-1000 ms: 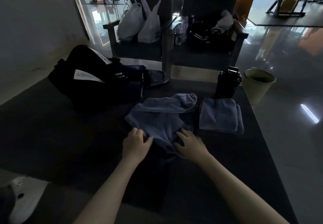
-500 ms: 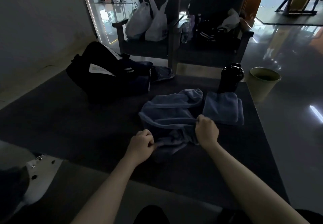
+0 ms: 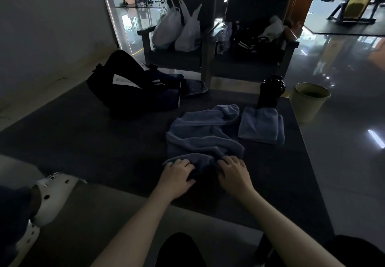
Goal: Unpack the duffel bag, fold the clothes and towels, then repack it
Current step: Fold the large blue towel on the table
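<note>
Folding step: left hand [image 3: 177,175] grasps crumpled towel [image 3: 200,135] beside folded towel [image 3: 260,125]; right hand [image 3: 236,173] on it, grip unclear. Next: spread flat on surface [image 3: 104,141], then fold.

Shot from one wide-angle camera on the head, tilted forward and down, close over the left hand [image 3: 177,175] and right hand [image 3: 234,173] at the dark table [image 3: 104,141], facing two armchairs [image 3: 256,6].
</note>
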The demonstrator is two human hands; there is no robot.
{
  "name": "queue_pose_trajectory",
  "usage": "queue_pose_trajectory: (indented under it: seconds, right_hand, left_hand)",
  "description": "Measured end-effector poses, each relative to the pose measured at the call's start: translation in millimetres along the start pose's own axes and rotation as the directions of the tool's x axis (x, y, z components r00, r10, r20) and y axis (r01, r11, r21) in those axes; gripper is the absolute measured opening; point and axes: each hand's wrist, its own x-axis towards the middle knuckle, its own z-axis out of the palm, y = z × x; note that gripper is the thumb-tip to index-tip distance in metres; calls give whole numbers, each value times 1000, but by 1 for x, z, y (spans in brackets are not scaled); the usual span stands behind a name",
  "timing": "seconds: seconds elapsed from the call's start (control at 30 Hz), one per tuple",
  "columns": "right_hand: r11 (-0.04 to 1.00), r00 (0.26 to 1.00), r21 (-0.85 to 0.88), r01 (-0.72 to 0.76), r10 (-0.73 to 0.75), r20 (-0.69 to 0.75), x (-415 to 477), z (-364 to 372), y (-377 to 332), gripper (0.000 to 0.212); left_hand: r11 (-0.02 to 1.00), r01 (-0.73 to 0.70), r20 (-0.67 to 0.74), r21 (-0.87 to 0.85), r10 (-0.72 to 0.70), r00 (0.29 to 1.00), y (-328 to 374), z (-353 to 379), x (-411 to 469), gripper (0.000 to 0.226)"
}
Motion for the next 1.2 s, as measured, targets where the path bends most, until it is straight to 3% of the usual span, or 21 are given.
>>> queue_pose_trajectory:
  seconds: [0.07,0.13,0.3,0.37,0.47,0.6,0.73,0.8,0.87,0.93,0.97,1.1,1.2]
  right_hand:
    - [998,994,6,-61,60,89,-4,3,2,38]
    - [995,990,18,-100,98,99,-1,2,4,41]
    - [992,991,-20,-128,129,36,10,3,7,27]
    - [986,988,68,-150,151,-10,15,3,8,19]
    - [913,959,324,-250,280,-50,22,-8,11,14]
    - [800,937,493,-342,333,108,25,-29,13,18]
    - [902,927,286,-322,240,289,12,-49,22,35]
    - [935,923,184,-303,240,300,3,-57,28,38]
    - [959,958,127,-255,233,165,-8,-62,29,36]
    - [967,989,226,-116,134,-65,-23,-60,23,38]
    - [964,991,262,-46,78,-111,-32,-59,16,42]
    - [990,999,136,41,-45,29,-63,-42,-12,51]
    - [987,999,157,-19,27,-45,-71,-30,-15,19]
  left_hand:
    - [995,98,18,-33,-97,995,-2,11,4,48]
    - [992,119,-58,-47,-122,991,-4,15,7,38]
    - [987,144,-129,-66,-151,980,0,10,15,14]
    - [949,181,-57,-259,-202,978,-1,0,14,11]
    - [800,255,134,-543,-217,967,-3,-22,15,13]
    - [688,296,235,-663,-185,954,0,-44,14,18]
    - [611,318,335,-725,-91,938,7,-49,0,23]
    - [630,303,358,-715,-42,933,11,-52,-9,28]
    - [687,264,368,-677,6,930,16,-55,-14,26]
    - [684,243,335,-688,3,942,21,-53,-15,23]
    - [658,236,300,-715,-15,954,25,-53,-15,22]
    - [566,197,201,-801,-55,978,40,-58,-12,19]
    - [577,183,202,-796,-32,979,50,-64,-11,21]
